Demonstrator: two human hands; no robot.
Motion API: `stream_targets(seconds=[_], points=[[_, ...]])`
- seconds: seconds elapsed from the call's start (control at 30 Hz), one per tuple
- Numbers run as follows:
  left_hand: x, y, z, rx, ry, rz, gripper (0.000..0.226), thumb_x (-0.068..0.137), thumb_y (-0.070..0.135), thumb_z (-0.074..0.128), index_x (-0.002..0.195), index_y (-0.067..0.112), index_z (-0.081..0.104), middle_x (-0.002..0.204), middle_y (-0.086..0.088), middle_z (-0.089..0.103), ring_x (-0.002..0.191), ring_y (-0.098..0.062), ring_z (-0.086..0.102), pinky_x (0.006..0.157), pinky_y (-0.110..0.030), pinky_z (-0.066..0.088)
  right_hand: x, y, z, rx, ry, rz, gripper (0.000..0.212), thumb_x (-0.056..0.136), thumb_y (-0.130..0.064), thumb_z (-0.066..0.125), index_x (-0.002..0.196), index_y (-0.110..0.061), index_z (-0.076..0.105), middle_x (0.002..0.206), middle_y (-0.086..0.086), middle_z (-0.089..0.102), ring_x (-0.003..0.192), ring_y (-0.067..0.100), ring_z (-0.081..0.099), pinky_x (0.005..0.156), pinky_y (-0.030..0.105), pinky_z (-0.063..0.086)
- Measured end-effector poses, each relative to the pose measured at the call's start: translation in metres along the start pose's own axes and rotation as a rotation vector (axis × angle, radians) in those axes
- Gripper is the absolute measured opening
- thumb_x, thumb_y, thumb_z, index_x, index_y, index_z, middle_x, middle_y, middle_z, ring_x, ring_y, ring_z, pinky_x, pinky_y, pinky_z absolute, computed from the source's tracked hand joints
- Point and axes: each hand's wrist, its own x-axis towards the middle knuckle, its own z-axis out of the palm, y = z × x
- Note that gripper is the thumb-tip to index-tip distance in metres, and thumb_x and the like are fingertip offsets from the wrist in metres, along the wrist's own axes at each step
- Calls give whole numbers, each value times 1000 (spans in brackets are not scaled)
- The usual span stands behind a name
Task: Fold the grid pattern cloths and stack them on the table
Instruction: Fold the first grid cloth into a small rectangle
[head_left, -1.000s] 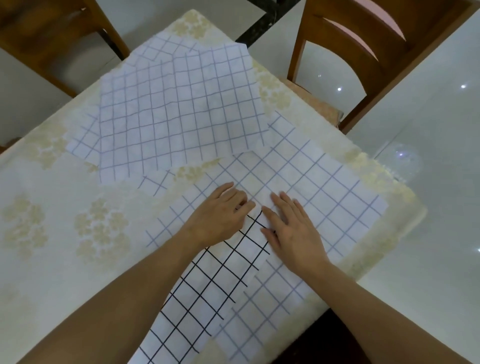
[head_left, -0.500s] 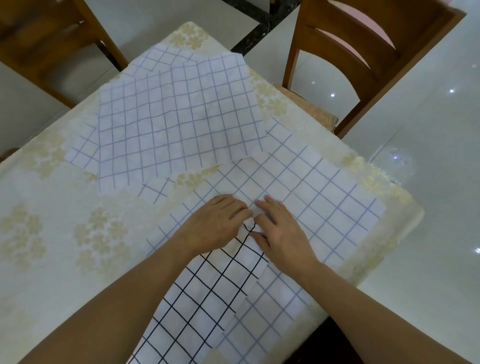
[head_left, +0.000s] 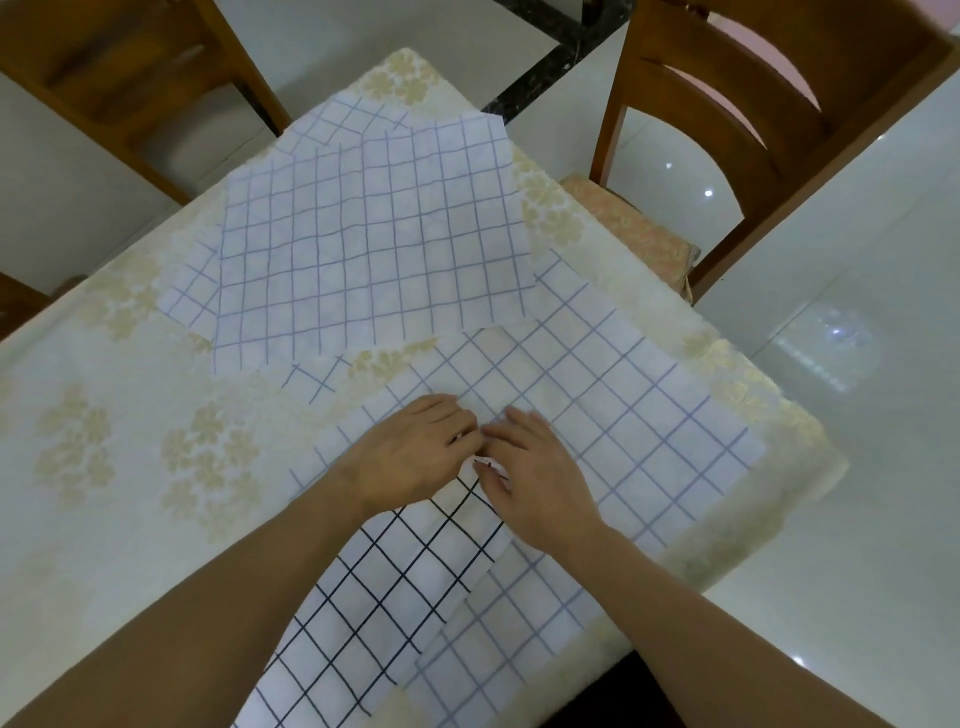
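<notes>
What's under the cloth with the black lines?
A pale-blue grid cloth lies under the black-grid cloth, on the tablecloth. Both hands cover the black-grid cloth's far corner.

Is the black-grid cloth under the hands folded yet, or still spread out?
Not folded: the black-grid cloth lies in one layer over a blue-grid cloth; left hand and right hand pinch its far corner.

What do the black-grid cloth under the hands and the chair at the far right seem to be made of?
Black-grid cloth: thin, matte white fabric, maybe nonwoven; it lies limp and bunches softly by the fingers. Chair: brown wood with a smooth, slightly glossy finish and visible grain; its seat cushion looks like patterned woven fabric.
</notes>
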Motion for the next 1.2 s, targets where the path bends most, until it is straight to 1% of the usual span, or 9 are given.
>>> stream_targets(seconds=[0.2,0.37,0.47,0.53,0.7,0.8,0.97,1.1,1.2], points=[[-22,7,-27,28,6,-53,19,84,4,70,100,10,64,93,-5,65,84,-24,59,86,-36,49,-5,-45,-19,-94,-49,-16,39,96,-30,42,105,-16,76,110,0,75,111,23,67,102,27,39],[-55,16,-45,65,-3,-107,23,79,4,73,99,13,67,92,-2,68,86,-21,62,97,-37,48,-23,-90,-15,-117,-40,-10,39,98,-27,41,117,-13,72,116,2,73,116,22,65,101,31,49],[-87,24,-45,68,6,-161,27,79,4,73,105,13,68,99,-1,70,94,-20,64,107,-36,39,-40,-116,2,-168,5,-43,31,91,-12,62,121,-7,68,121,8,70,115,24,65,102,35,51],[-113,31,-42,70,19,-187,34,76,3,76,108,12,69,105,-2,71,99,-20,65,109,-37,39,-54,-133,18,-200,0,-21,40,86,-6,71,125,-3,65,126,13,67,119,29,63,102,42,51],[-175,53,-41,57,61,-214,50,66,0,82,114,7,70,116,-7,71,107,-25,66,102,-42,50,-93,-191,52,-325,11,6,52,91,-5,35,140,-2,52,142,17,55,134,33,50,111,48,42],[-214,62,-36,69,80,-212,51,69,-4,72,118,6,68,124,-9,68,113,-26,64,103,-43,49,-116,-225,73,-369,-37,14,60,86,-4,42,146,-2,43,150,19,45,141,35,42,116,49,35],[-272,76,-23,69,117,-234,48,86,2,34,118,6,69,124,-10,68,114,-24,64,104,-41,47,-143,-263,109,-442,-85,20,66,80,-5,58,145,1,44,151,22,43,140,38,41,115,51,35],[-306,87,-13,20,141,-253,48,87,3,33,118,5,69,124,-11,68,114,-25,65,102,-41,49,-162,-283,132,-461,-117,9,69,83,-9,63,148,0,41,153,22,40,142,39,37,115,51,35],[-331,95,-1,4,114,-275,48,88,2,34,126,5,64,134,-10,61,124,-24,59,107,-40,45,-175,-294,146,-440,-152,29,63,91,-12,50,151,-2,35,156,21,35,145,37,33,116,51,33]])
